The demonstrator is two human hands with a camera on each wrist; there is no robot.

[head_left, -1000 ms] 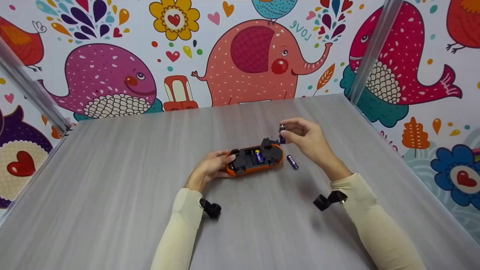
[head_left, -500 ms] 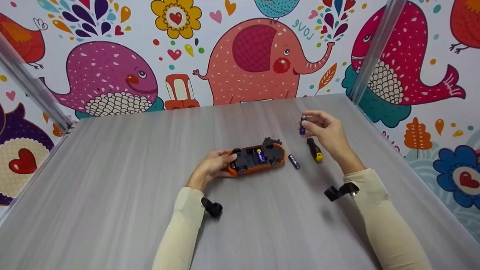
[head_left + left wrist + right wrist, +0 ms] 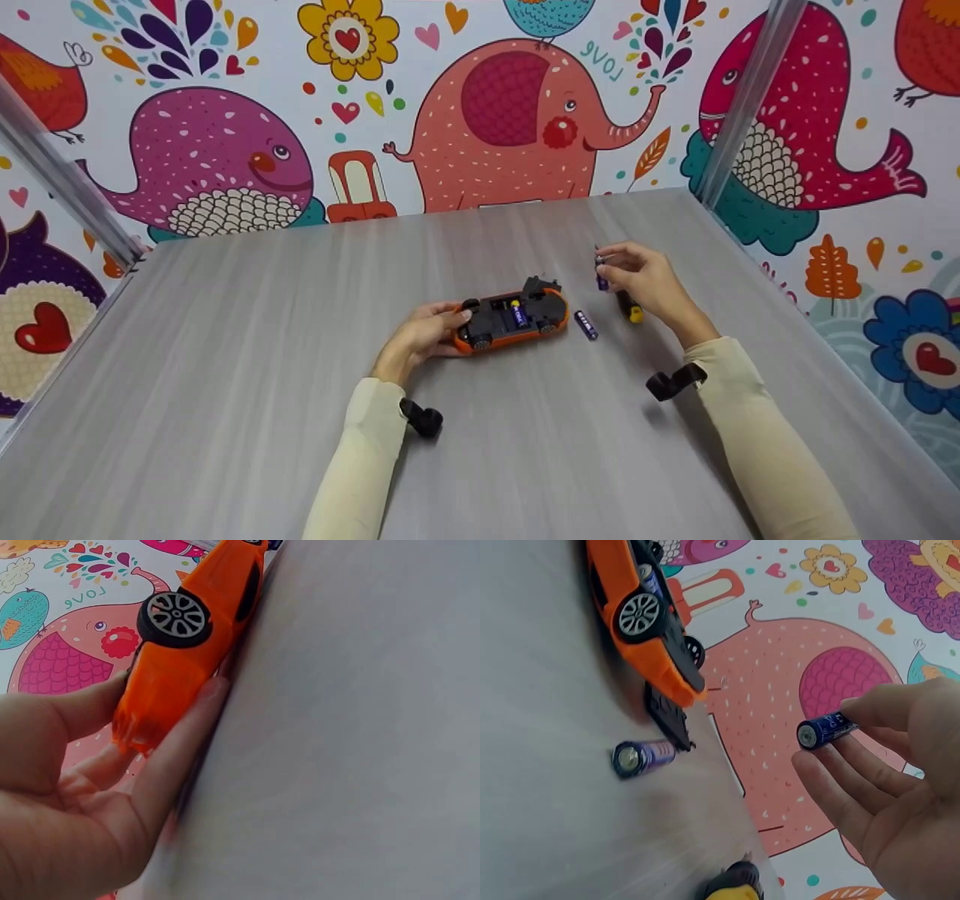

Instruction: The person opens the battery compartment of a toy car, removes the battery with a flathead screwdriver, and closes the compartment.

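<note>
An orange toy car (image 3: 499, 340) lies upside down, its black underside up in the head view. My left hand (image 3: 426, 331) grips one end of it, thumb on the underside. One purple battery (image 3: 518, 313) with a yellow end sits in the car's open compartment. My right hand (image 3: 651, 286) pinches another battery (image 3: 825, 729) between thumb and fingers, off to the car's right and above the table. A loose battery (image 3: 586, 325) lies on the table between the car and that hand. Beside the car's far right end is a small black cover (image 3: 666, 714).
A black and yellow screwdriver (image 3: 634, 310) lies below my right hand, partly hidden by it. The grey wood-grain table (image 3: 255, 390) runs back to a wall (image 3: 262, 45) printed with cartoon animals.
My right hand has carried its battery rightward from the car's end, then come slightly nearer. The screwdriver came into sight and is now partly covered. The car and left hand stay put.
</note>
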